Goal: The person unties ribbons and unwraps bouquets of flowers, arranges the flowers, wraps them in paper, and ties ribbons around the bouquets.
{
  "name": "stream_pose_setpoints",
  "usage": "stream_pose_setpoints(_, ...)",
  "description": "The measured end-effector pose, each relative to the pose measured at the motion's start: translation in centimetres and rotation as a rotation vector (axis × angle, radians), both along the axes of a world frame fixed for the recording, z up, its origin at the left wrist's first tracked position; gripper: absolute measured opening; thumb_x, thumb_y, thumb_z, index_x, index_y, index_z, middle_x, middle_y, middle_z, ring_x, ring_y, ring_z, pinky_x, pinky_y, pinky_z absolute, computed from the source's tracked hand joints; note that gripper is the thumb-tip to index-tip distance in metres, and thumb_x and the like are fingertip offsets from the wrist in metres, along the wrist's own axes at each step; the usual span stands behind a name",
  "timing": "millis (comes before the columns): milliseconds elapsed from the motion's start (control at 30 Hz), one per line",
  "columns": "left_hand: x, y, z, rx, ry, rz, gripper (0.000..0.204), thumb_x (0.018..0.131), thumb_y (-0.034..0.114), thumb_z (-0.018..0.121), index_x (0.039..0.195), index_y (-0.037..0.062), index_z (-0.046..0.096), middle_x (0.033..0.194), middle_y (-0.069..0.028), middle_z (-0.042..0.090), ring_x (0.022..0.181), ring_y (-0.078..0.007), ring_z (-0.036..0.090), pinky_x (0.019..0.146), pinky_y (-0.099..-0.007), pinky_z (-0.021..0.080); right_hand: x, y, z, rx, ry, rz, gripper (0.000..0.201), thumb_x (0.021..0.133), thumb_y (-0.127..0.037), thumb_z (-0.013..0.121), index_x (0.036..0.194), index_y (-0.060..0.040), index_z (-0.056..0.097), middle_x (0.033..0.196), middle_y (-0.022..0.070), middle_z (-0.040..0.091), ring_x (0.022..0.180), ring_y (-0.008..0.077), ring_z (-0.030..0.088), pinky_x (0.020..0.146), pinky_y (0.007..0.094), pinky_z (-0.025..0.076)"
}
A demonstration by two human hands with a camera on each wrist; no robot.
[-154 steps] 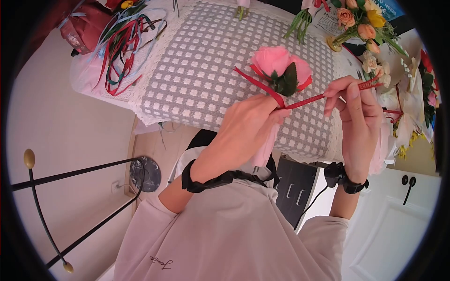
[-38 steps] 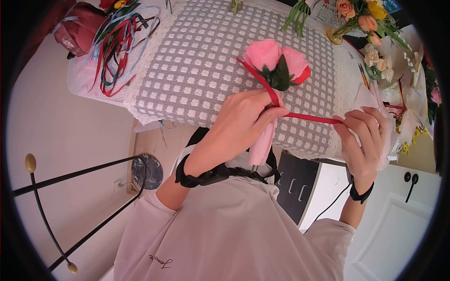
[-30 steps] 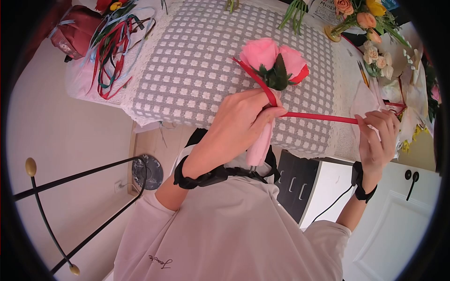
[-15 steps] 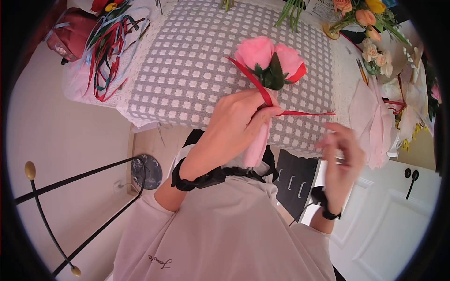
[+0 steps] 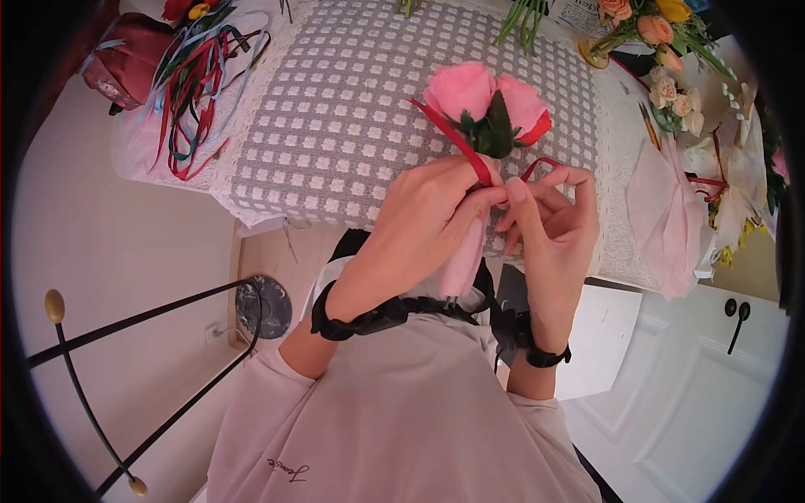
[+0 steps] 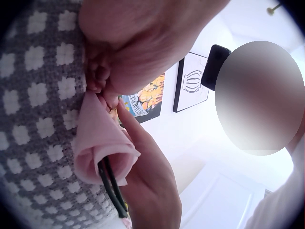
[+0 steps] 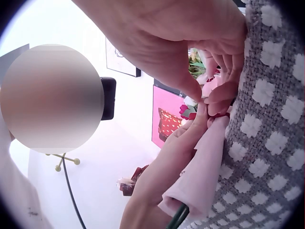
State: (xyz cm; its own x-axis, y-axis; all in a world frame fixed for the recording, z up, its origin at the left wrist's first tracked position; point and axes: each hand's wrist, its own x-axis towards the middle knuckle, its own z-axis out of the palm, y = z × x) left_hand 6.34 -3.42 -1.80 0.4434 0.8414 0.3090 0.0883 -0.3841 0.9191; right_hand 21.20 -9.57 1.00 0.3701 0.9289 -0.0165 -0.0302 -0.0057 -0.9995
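Observation:
The left hand (image 5: 428, 214) grips a small bouquet at its neck: pink roses (image 5: 463, 90) with green leaves above, pale pink wrapping (image 5: 461, 267) below. A red ribbon (image 5: 453, 137) crosses the neck under the left thumb, one end pointing up and left. Close beside that thumb, the right hand (image 5: 558, 235) pinches the ribbon with thumb and fingers, and a loop of it rises over the fingers. In the left wrist view, dark green stems (image 6: 112, 188) stick out of the rolled wrapping (image 6: 102, 129). The right wrist view shows both hands' fingertips meeting above the wrapping (image 7: 202, 176).
A grey and white checked cushion (image 5: 335, 109) lies under the hands. Tangled ribbons (image 5: 197, 109) and a dark red wrapped bundle (image 5: 130, 63) are at the left. Orange flowers (image 5: 654, 29), cream flowers (image 5: 671, 101) and pink wrapping sheets (image 5: 667, 218) stand or lie at the right.
The right hand drew the ribbon out to the right, let go of its end, and came back in beside the left thumb, where it pinches the ribbon. The left hand has kept its grip.

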Motion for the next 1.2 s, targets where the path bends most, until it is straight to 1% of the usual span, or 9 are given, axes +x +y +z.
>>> stream_pose_setpoints(133,0.0,0.0,-0.2,0.022,-0.001,0.0,0.012,0.096,0.01,0.067,0.1,-0.0017,0.069,0.088,-0.0167,0.069,0.08,-0.0369,0.067,0.068,-0.0443,0.052,0.8,0.3,-0.7,0.048,0.018,0.005,0.03,0.096,0.001,0.074,0.109,-0.0039,0.047,0.093,0.0128,0.073,0.074,0.0122,0.069,0.055,0.0218,0.048)
stream_pose_setpoints(200,-0.2,0.1,-0.3,0.078,0.012,-0.007,0.008,0.096,0.002,0.067,0.103,-0.0023,0.068,0.086,-0.0142,0.069,0.072,-0.0267,0.066,0.065,-0.0352,0.052,0.9,0.3,-0.8,0.076,0.025,-0.002,0.03,0.095,0.003,0.073,0.108,-0.0036,0.047,0.094,0.0149,0.074,0.075,0.0133,0.07,0.056,0.0227,0.05)
stream_pose_setpoints(367,-0.1,0.1,-0.4,0.085,0.002,0.006,0.008,0.096,0.002,0.067,0.102,-0.0026,0.067,0.085,-0.0144,0.068,0.071,-0.0274,0.065,0.065,-0.0358,0.051,1.4,0.1,-0.2,0.056,-0.039,-0.013,0.024,0.094,0.011,0.07,0.104,0.0002,0.05,0.093,0.0171,0.074,0.08,0.0191,0.076,0.067,0.0279,0.062)
stream_pose_setpoints(900,-0.2,0.2,-0.3,0.03,-0.015,-0.034,0.007,0.097,-0.002,0.06,0.102,-0.0028,0.065,0.085,-0.0153,0.069,0.071,-0.0271,0.069,0.066,-0.035,0.052,7.2,-0.3,3.9,0.115,-0.359,0.035,0.019,0.09,0.012,0.074,0.101,0.0038,0.059,0.085,0.0117,0.072,0.069,0.0178,0.075,0.061,0.0253,0.059)
stream_pose_setpoints(967,-0.2,0.1,-0.3,0.002,-0.019,-0.035,0.008,0.097,-0.002,0.059,0.101,-0.003,0.065,0.084,-0.0152,0.069,0.071,-0.0269,0.069,0.066,-0.0349,0.052,8.0,0.5,4.5,0.155,-0.514,-0.073,0.017,0.093,0.007,0.074,0.103,0.0025,0.061,0.08,0.0097,0.071,0.065,0.0148,0.072,0.057,0.0239,0.055)
stream_pose_setpoints(1033,-0.2,0.1,-0.2,-0.024,-0.025,-0.027,0.008,0.097,-0.003,0.058,0.101,-0.0032,0.065,0.084,-0.0151,0.07,0.071,-0.0268,0.069,0.066,-0.0348,0.052,7.7,0.8,4.1,0.176,-0.5,-0.212,0.013,0.096,0.002,0.073,0.104,0.001,0.062,0.075,0.0079,0.07,0.06,0.0122,0.067,0.055,0.0234,0.052)
stream_pose_setpoints(1100,-0.3,0.1,0.0,-0.003,0.012,-0.018,0.008,0.097,-0.002,0.058,0.101,-0.0032,0.065,0.083,-0.0146,0.07,0.072,-0.0254,0.069,0.066,-0.0339,0.052,7.5,0.0,3.3,0.277,-0.634,-0.56,0.013,0.097,0.0,0.073,0.105,-0.0003,0.063,0.077,0.0068,0.071,0.06,0.0101,0.064,0.056,0.0233,0.05)
stream_pose_setpoints(1133,-0.3,0.1,0.0,-0.004,0.013,-0.009,0.008,0.097,-0.002,0.058,0.101,-0.0032,0.065,0.083,-0.0146,0.07,0.072,-0.0254,0.069,0.066,-0.0339,0.052,7.0,-1.0,2.7,0.204,-0.701,-0.621,0.011,0.097,-0.001,0.073,0.104,0.0001,0.066,0.09,0.0068,0.073,0.065,0.0099,0.064,0.059,0.022,0.051)
stream_pose_setpoints(1200,-0.1,0.0,-0.1,-0.039,0.003,-0.011,0.007,0.097,0.0,0.06,0.101,-0.0024,0.065,0.082,-0.0136,0.07,0.071,-0.0243,0.069,0.066,-0.0329,0.051,5.0,-2.7,0.9,0.304,-0.736,-0.483,0.012,0.094,0.001,0.074,0.104,0.0005,0.068,0.093,0.0079,0.073,0.069,0.0106,0.065,0.06,0.0218,0.051)
